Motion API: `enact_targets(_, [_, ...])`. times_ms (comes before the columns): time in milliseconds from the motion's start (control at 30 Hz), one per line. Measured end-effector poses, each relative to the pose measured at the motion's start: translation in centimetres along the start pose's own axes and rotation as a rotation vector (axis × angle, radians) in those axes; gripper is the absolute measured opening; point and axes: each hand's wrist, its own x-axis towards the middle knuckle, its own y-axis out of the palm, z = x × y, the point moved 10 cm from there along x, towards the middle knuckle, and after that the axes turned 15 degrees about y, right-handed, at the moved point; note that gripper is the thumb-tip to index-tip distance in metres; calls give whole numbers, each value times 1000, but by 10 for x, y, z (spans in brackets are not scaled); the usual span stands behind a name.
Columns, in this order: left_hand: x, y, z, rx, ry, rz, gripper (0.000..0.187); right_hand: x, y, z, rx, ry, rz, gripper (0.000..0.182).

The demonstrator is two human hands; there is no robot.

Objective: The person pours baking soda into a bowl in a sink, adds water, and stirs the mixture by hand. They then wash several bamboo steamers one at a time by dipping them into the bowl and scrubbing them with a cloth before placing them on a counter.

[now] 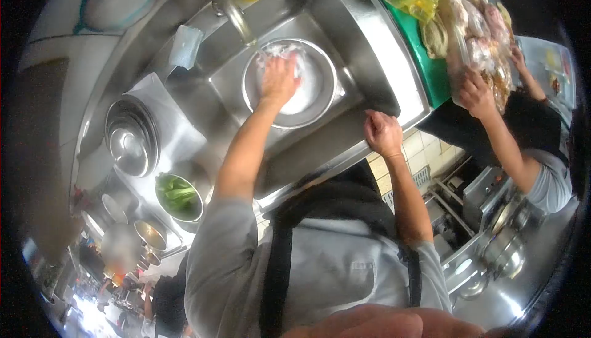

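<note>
A round metal bowl (328, 99) sits in the stainless steel sink (363, 33), beneath a curved faucet (233, 15). My left hand (281, 83) reaches into the bowl, its fingers stretched forward. Whitish, frothy-looking water (303, 96) surrounds the fingers and hides their tips; whether anything lies under them I cannot make out. My right hand (383, 133) rests at the sink's front rim on the right, fingers curled in, with nothing visible in them.
Left of the sink are stacked metal bowls (128, 144), a pot with green leaves (178, 196) and a pale blue block (185, 47). On the right, a co-worker's hands (477, 94) touch plastic-bagged food (477, 43) beside a green board (434, 76). A strainer (120, 0) lies upper left.
</note>
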Motion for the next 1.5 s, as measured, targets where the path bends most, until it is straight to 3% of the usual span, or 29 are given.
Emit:
enact_targets(33, [-5, 7, -1, 0, -5, 2, 68, 0, -1, 1, 4, -3, -11, 22])
enact_targets(100, [-12, 21, -50, 103, 441, 57, 76, 3, -2, 2, 10, -6, -25, 22])
enact_targets(133, [-14, 26, -51, 101, 443, 61, 76, 2, -2, 2, -1, -4, -28, 22])
enact_targets(200, [-17, 38, -36, 49, 227, 443, 79, 2, -3, 1, -14, 0, -28, 23])
enact_targets(367, [-19, 42, -36, 197, 286, 496, 72, 3, -3, 2, 39, -20, -39, 22])
enact_targets(433, [-9, 48, -31, 85, 274, 294, 67, 2, -4, 5, 25, -8, -28, 21])
enact_targets(567, [12, 21, -27, 2, 236, 244, 55, 4, -7, 6, 4, 32, -17, 19])
enact_targets(667, [21, 16, -16, -217, 268, 328, 44, 2, -4, 4, 13, -40, -47, 20])
enact_targets(733, [15, -26, -27, -103, 411, 9, 36, 0, 4, -1, 16, -25, -33, 21])
enact_targets(800, [13, -34, -27, -73, 505, -85, 40, 3, 2, -9, 3, 8, -38, 22])
enact_targets(867, [11, -72, -28, -58, 435, -335, 43, 2, 5, -7, 15, -5, 15, 24])
enact_targets(967, [25, -118, -37, 154, 352, -421, 46, 2, 6, -9, 2, 20, 44, 25])
enact_targets(1100, [48, -105, -11, 243, 330, -368, 43, 2, 10, -10, -13, 14, 35, 23])
enact_targets(1167, [61, -69, 29, 99, 97, 53, 37, 2, 10, -12, -32, 17, 27, 24])
enact_targets(1267, [55, -76, 47, 3, 0, 61, 34, 1, 6, -9, -4, 10, 5, 23])
enact_targets(1500, [36, -73, 55, 9, 111, -147, 44, 0, 7, -11, 0, 7, -8, 20])
